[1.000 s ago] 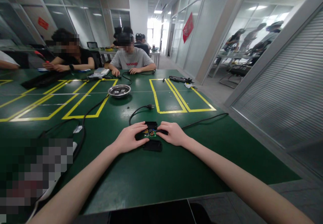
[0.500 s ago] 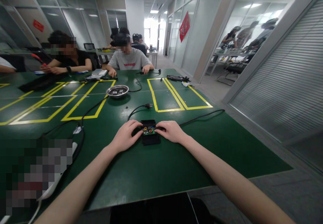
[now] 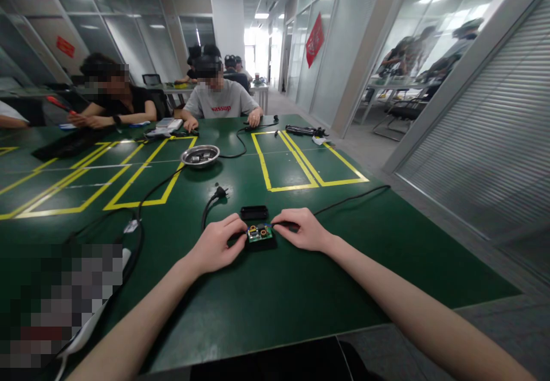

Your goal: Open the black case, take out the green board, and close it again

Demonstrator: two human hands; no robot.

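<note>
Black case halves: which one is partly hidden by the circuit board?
The nearer half, closest to the person's body: the green circuit board overlaps it, while the farther half lies uncovered.

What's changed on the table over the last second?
The black plug has swung left. The circuit board has come nearer the person, over the near casing half. The left hand stays at the board's left end; the right hand keeps its grip on the right cable. The far casing half and metal bowl stayed put.

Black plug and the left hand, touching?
Apart. The head view shows a strip of green tabletop between the black plug and the left hand.
</note>
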